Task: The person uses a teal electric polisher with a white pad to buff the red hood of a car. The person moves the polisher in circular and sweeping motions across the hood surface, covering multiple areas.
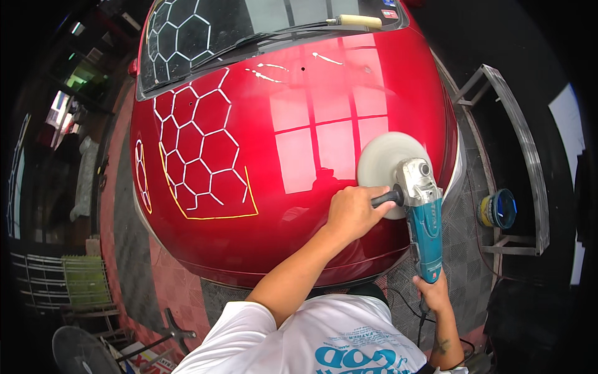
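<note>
My left hand is wrapped round the black side handle of a teal and silver power polisher. Its rear end is gripped by my right hand, close to where the cord leaves it. The round, pale polishing pad lies against the right side of a glossy red car hood. White streaks of what looks like polish mark the hood near the windshield. A white hexagon line pattern with a yellow edge runs down its left side. Whether the pad is spinning cannot be told.
A pale yellow bottle rests at the windshield base beside the wiper. To the right stand a metal frame and a bucket. The black cord trails near my body. A wire rack and a round-topped stand are at left.
</note>
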A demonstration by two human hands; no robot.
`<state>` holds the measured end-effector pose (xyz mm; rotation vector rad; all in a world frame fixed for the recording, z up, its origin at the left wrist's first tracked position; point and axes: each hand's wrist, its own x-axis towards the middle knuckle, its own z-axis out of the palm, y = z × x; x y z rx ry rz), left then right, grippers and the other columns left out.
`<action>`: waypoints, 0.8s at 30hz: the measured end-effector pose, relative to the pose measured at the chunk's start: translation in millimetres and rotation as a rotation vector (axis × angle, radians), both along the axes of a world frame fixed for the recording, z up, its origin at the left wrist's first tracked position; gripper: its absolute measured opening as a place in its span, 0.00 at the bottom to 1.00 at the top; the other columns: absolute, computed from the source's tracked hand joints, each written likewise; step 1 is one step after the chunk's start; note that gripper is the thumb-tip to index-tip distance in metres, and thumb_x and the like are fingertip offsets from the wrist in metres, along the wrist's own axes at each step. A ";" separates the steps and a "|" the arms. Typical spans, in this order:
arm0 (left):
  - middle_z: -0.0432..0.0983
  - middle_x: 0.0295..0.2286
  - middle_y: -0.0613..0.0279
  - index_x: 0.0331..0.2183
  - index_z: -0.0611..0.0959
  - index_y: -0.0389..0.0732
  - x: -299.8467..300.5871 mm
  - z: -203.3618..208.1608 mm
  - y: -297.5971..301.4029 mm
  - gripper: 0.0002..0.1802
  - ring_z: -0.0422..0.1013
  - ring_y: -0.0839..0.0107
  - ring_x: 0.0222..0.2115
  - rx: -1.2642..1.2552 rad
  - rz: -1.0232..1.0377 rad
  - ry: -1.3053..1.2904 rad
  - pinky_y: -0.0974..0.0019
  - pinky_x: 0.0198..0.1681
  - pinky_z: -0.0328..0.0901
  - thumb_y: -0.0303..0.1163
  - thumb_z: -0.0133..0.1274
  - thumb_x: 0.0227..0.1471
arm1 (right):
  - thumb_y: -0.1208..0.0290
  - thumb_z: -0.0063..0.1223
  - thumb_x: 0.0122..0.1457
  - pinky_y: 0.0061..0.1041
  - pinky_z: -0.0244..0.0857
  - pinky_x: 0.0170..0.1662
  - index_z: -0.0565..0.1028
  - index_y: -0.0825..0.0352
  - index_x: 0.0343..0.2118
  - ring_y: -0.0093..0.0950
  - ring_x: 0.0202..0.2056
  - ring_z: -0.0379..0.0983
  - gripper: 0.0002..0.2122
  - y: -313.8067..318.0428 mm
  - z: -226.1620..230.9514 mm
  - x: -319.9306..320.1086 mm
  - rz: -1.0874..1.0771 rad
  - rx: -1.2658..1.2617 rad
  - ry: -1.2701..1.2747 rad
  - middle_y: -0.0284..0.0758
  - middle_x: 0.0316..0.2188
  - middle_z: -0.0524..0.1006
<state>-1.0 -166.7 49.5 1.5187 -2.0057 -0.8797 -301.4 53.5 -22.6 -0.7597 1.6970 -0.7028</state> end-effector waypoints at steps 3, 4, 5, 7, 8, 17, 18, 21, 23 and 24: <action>0.91 0.35 0.51 0.52 0.96 0.48 19.6 -5.3 1.9 0.25 0.86 0.57 0.29 -0.126 0.077 0.040 0.55 0.37 0.79 0.47 0.78 0.55 | 0.74 0.77 0.58 0.34 0.78 0.48 0.73 0.66 0.64 0.30 0.42 0.83 0.31 -21.9 7.8 3.1 0.136 -0.077 0.031 0.35 0.46 0.83; 0.91 0.35 0.53 0.51 0.97 0.48 28.2 0.4 3.5 0.24 0.85 0.57 0.32 -0.116 0.133 0.008 0.56 0.39 0.78 0.45 0.79 0.54 | 0.72 0.77 0.58 0.36 0.76 0.55 0.71 0.66 0.67 0.34 0.50 0.82 0.34 -29.6 8.5 11.9 0.197 -0.142 0.033 0.39 0.51 0.84; 0.91 0.35 0.55 0.50 0.97 0.48 39.2 6.5 5.9 0.23 0.85 0.58 0.34 -0.104 0.190 -0.028 0.56 0.42 0.78 0.44 0.80 0.53 | 0.70 0.78 0.58 0.39 0.73 0.63 0.69 0.66 0.70 0.37 0.57 0.82 0.38 -38.2 8.9 21.0 0.259 -0.208 0.029 0.42 0.56 0.84; 0.89 0.35 0.56 0.47 0.98 0.48 72.4 -5.7 6.7 0.22 0.82 0.57 0.38 -0.536 0.212 -0.126 0.56 0.45 0.75 0.42 0.82 0.50 | 0.68 0.79 0.59 0.43 0.74 0.64 0.64 0.64 0.74 0.46 0.60 0.83 0.43 -55.9 21.1 51.1 0.334 -0.186 0.104 0.49 0.58 0.84; 0.86 0.34 0.57 0.43 0.97 0.46 75.4 3.1 10.1 0.20 0.80 0.57 0.38 -0.696 0.307 -0.249 0.55 0.45 0.73 0.39 0.83 0.48 | 0.67 0.78 0.59 0.45 0.75 0.64 0.61 0.63 0.76 0.50 0.61 0.83 0.44 -67.1 26.9 64.1 0.367 -0.168 0.115 0.53 0.58 0.84; 0.84 0.42 0.59 0.62 0.82 0.36 78.3 -90.0 107.0 0.39 0.81 0.69 0.43 0.474 0.282 0.805 0.62 0.51 0.75 0.61 0.67 0.68 | 0.64 0.74 0.64 0.46 0.74 0.67 0.59 0.64 0.77 0.54 0.63 0.82 0.43 -103.8 70.2 115.8 0.445 -0.175 0.122 0.57 0.60 0.83; 0.83 0.49 0.55 0.66 0.79 0.37 63.3 -83.5 90.1 0.46 0.80 0.64 0.50 0.565 0.208 0.979 0.57 0.57 0.74 0.67 0.64 0.67 | 0.64 0.75 0.64 0.46 0.74 0.67 0.59 0.64 0.77 0.53 0.64 0.82 0.43 -106.4 70.1 113.0 0.443 -0.187 0.129 0.57 0.60 0.83; 0.78 0.62 0.50 0.71 0.73 0.37 36.6 -71.5 39.1 0.57 0.74 0.55 0.64 0.693 0.050 1.402 0.44 0.70 0.68 0.77 0.60 0.63 | 0.62 0.77 0.63 0.45 0.75 0.67 0.60 0.65 0.77 0.53 0.64 0.82 0.45 -112.7 69.9 123.0 0.451 -0.185 0.096 0.57 0.60 0.83; 0.75 0.68 0.49 0.75 0.67 0.42 37.7 -90.9 14.4 0.61 0.71 0.50 0.70 0.711 0.025 1.621 0.35 0.76 0.64 0.76 0.64 0.60 | 0.55 0.77 0.63 0.45 0.75 0.66 0.55 0.67 0.80 0.55 0.63 0.82 0.50 -121.2 77.4 135.1 0.513 -0.244 0.078 0.60 0.59 0.83; 0.76 0.67 0.49 0.76 0.67 0.45 41.3 -89.9 9.5 0.60 0.71 0.50 0.70 0.662 0.020 1.682 0.35 0.76 0.64 0.74 0.66 0.59 | 0.51 0.74 0.65 0.45 0.75 0.67 0.52 0.67 0.81 0.56 0.63 0.82 0.51 -126.2 80.1 139.1 0.564 -0.263 0.110 0.61 0.59 0.83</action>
